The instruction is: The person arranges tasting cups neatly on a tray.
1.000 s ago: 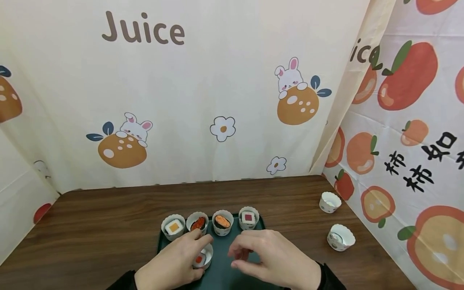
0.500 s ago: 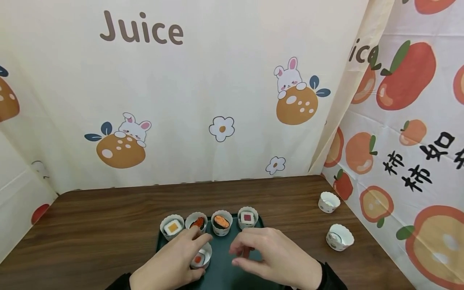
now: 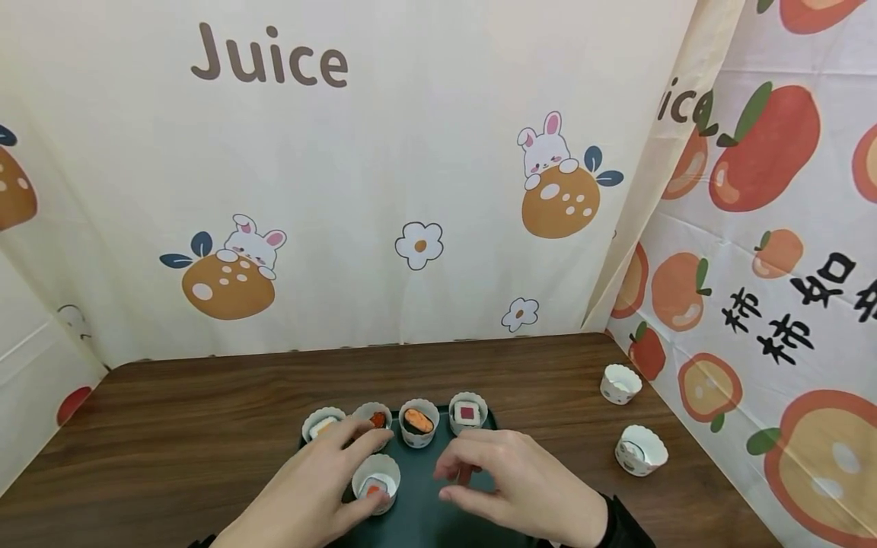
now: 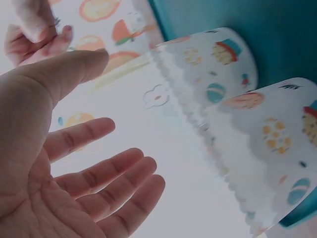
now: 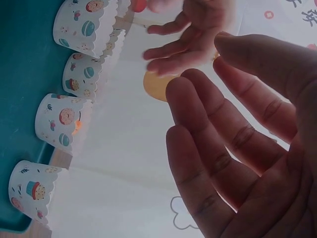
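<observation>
My left hand (image 3: 308, 487) hovers over the left side of a dark green tray (image 3: 418, 506), its fingers relaxed and holding nothing. Beside its thumb stands a white paper cup (image 3: 387, 466) containing a pale sushi piece with an orange-red centre. Behind are more such cups, one with orange-topped sushi (image 3: 418, 418), another with a white, red-centred sushi piece (image 3: 467, 412). The left hand partly hides the two leftmost cups. In the left wrist view, printed cups (image 4: 275, 134) stand apart from the fingers. My right hand (image 3: 510, 483) is loosely curled above the tray's right side, holding nothing.
Two more paper cups stand on the wooden table (image 3: 205, 426) at the right: a far cup (image 3: 621, 384) and a nearer cup (image 3: 641, 450). A printed cloth (image 3: 342, 175) hangs along the table's back edge, and a fruit-patterned cloth (image 3: 740, 320) borders the right.
My left hand has drawn leftward off the front cup, so more of that cup shows, while the left cups behind are covered more. The right hand has stayed nearly still.
</observation>
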The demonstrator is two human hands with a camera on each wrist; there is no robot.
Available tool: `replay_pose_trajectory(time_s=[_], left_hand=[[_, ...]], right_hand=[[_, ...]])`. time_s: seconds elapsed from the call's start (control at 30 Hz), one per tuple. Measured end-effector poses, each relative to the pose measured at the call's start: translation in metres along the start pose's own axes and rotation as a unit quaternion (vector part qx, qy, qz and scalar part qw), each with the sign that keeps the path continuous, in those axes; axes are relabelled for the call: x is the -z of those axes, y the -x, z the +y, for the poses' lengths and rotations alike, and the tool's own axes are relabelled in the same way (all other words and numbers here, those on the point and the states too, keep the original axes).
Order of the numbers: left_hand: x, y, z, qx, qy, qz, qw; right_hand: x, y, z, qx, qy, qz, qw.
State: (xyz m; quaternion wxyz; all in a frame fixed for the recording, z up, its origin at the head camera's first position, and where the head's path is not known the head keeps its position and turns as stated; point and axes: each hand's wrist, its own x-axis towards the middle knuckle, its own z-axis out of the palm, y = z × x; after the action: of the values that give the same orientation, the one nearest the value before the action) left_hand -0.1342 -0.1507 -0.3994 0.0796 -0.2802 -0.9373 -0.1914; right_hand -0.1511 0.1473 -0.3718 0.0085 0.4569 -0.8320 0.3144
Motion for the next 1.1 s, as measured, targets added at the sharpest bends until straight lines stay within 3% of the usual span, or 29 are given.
replay_pose_trajectory(time_s=[0.23,0.4,0.57,0.83,1.1], left_hand=[[0.013,0.009,0.001,0.03,0.008,0.057,0.9979],[0.019,0.012,0.001,0.056,-0.035,0.078,0.9947],[0.021,0.014,-0.004,0.045,-0.072,0.104,0.9909],[0.021,0.017,-0.014,0.035,-0.081,0.125,0.9882],[0.023,0.019,-0.019,0.052,-0.076,0.109,0.9898]], right_hand=[[0.003,0.0,0.001,-0.029,0.004,-0.002,1.0],[0.004,0.001,0.003,-0.032,0.03,0.003,0.999],[0.005,0.003,0.004,-0.049,0.071,0.012,0.996],[0.009,0.005,0.012,-0.107,0.074,-0.016,0.991],[0.024,0.012,0.029,-0.124,0.092,0.01,0.988]])
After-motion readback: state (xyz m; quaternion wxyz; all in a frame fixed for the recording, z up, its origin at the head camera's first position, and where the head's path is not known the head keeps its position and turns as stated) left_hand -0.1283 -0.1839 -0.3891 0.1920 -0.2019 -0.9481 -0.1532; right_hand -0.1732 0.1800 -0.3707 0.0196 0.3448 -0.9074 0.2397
